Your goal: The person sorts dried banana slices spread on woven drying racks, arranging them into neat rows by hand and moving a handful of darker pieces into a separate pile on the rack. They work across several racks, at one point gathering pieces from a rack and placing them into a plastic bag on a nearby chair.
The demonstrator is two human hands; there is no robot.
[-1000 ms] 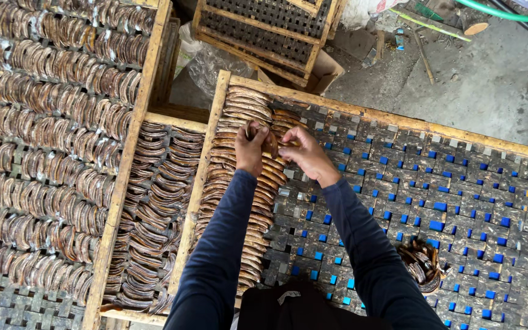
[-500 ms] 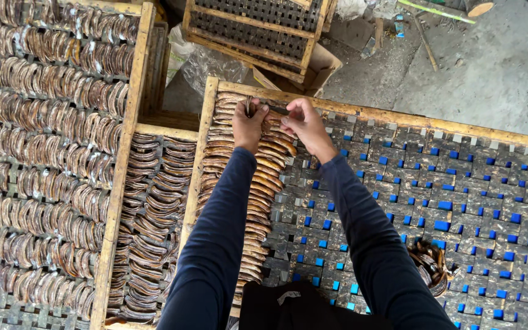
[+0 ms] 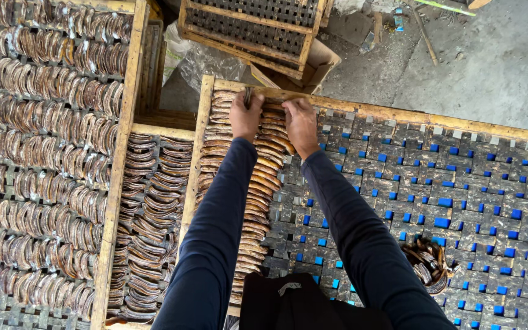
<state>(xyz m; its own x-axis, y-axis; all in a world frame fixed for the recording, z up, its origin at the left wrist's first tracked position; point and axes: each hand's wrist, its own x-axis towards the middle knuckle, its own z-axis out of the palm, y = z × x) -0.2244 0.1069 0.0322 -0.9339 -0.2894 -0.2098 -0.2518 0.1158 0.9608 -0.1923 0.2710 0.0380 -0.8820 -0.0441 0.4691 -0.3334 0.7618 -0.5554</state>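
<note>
A wooden-framed rack (image 3: 398,115) with a dark woven mesh and blue gaps lies in front of me. One column of curved brown strips (image 3: 258,201) runs down its left side. Both hands are at the far end of that column, close to the frame's far rail. My left hand (image 3: 245,117) pinches a brown strip (image 3: 247,96) that stands up against the rail. My right hand (image 3: 301,124) lies beside it, fingers resting on the top strips of the column. Both arms wear dark blue sleeves.
A small heap of loose strips (image 3: 426,264) sits on the mesh at the lower right. Racks filled with strips lie to the left (image 3: 44,153) and next to mine (image 3: 148,214). Empty racks (image 3: 258,24) and a cardboard box (image 3: 325,61) stand beyond, on concrete floor (image 3: 490,61).
Both hands moved away from me, up the column to the frame's far rail. The strip held between them a second ago is now at the rail in my left hand.
</note>
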